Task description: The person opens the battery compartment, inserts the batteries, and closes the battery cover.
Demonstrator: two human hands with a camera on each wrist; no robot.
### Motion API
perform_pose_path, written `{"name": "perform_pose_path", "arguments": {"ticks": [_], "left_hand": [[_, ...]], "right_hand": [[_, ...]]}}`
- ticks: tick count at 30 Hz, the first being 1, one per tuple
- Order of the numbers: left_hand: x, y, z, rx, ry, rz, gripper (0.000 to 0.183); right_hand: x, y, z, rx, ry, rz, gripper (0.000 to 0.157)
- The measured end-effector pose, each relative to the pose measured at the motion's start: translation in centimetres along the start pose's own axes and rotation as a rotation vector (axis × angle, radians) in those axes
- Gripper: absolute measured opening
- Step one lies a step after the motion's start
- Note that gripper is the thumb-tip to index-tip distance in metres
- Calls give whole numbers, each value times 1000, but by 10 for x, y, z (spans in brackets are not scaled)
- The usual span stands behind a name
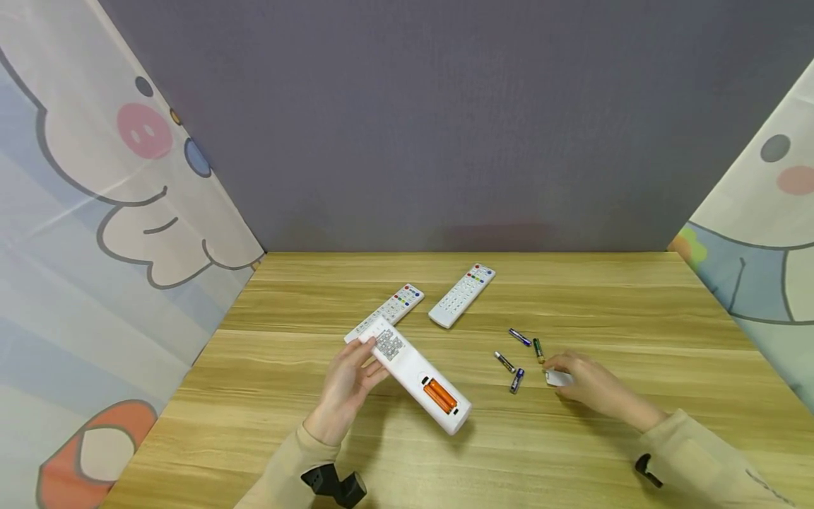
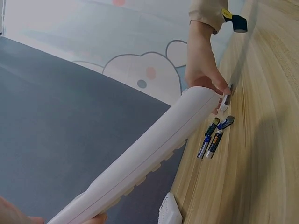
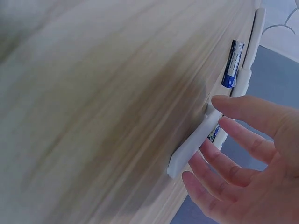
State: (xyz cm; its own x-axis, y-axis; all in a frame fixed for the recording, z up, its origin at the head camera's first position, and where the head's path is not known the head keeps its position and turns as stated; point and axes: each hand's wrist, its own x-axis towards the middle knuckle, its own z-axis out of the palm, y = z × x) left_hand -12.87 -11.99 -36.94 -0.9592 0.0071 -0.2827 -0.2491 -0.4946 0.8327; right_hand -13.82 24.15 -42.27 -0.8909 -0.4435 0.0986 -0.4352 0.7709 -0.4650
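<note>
White plastic remote [image 1: 410,371]: we hold it raised above the wood-grain table [image 1: 636,304], back upward, two orange cylindrical batteries [image 1: 440,396] showing in its uncovered bay.
Left hand [image 1: 346,385]: it grips the end farther from the bay, thumb on the back; we judge a firm, fairly level hold best, so that the cells cannot slip out.
Remote's long axis: it slants from the gripped end, at far left, to the bay end, which points right and towards us; the cells lie along it, and the buttons face down.
Right hand [image 1: 588,385]: its thumb and fingers pinch a small white plastic cover [image 1: 558,378], low by the tabletop; we would hold it lightly by the rims, and check which end latches, since we cannot tell.
Loose batteries: four slim cylinders, such as the dark green one [image 1: 538,350], lie between remote and cover, slightly beyond.
Far remotes: two white ones [image 1: 461,295] lie buttons up, slanting away rightward.
</note>
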Motion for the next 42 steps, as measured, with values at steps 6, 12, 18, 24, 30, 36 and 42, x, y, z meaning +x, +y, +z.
{"name": "perform_pose_path", "arguments": {"ticks": [6,12,18,24,30,36,42], "left_hand": [[1,0,0,-4,1,0,40],[1,-1,0,-9,-3,-3,40],[1,-1,0,-8,-1,-2,42],[0,0,0,-1,1,-5,42],[0,-1,0,-6,2,-5,42],[0,-1,-1,0,-1,-3,41],[1,-1,-1,-13,-8,0,40]], "right_hand": [[1,0,1,-2,3,-8,34],[1,-1,1,1,-7,-1,32],[2,0,3,-12,15,-10,28],[3,-3,3,22,31,-15,25],[3,-6,3,72,75,36,26],[3,-13,3,151,128,60,30],[5,-22,6,178,218,31,33]]}}
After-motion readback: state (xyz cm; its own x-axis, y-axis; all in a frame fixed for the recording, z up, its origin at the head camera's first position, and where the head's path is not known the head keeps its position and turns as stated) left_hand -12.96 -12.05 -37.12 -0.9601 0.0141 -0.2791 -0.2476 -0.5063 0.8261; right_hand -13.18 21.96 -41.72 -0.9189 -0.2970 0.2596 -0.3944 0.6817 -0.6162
